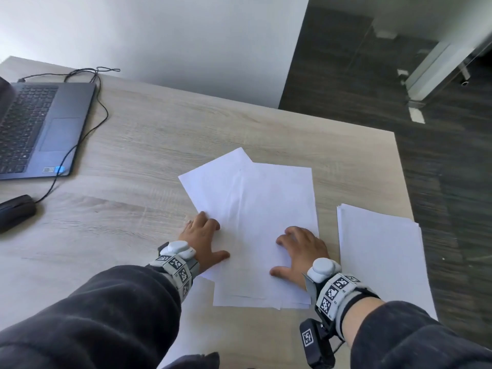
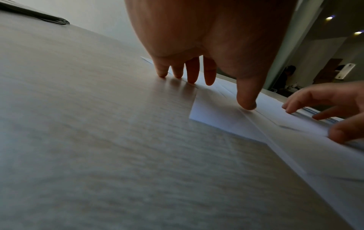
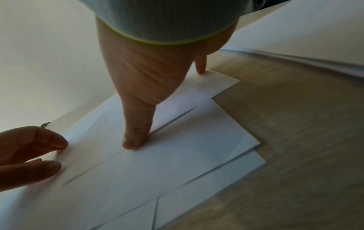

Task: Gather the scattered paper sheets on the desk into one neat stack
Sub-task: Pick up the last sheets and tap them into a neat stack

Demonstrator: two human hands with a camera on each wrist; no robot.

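Several loose white sheets (image 1: 255,217) lie overlapped and skewed at the middle of the wooden desk (image 1: 138,161). My left hand (image 1: 210,241) rests on their left edge, fingers spread, thumb on the paper; in the left wrist view its fingertips (image 2: 192,77) touch the sheet edge. My right hand (image 1: 291,254) presses down on the top sheet, its thumb (image 3: 135,138) flat on the paper. A tidier paper stack (image 1: 380,259) lies just to the right, apart from the loose pile. One more sheet (image 1: 198,312) pokes out under my left forearm.
An open laptop (image 1: 40,121) sits at the far left with a black cable (image 1: 102,113) running to a dark mouse (image 1: 16,211). The desk's right edge (image 1: 403,182) runs close beside the tidier stack, with dark floor beyond.
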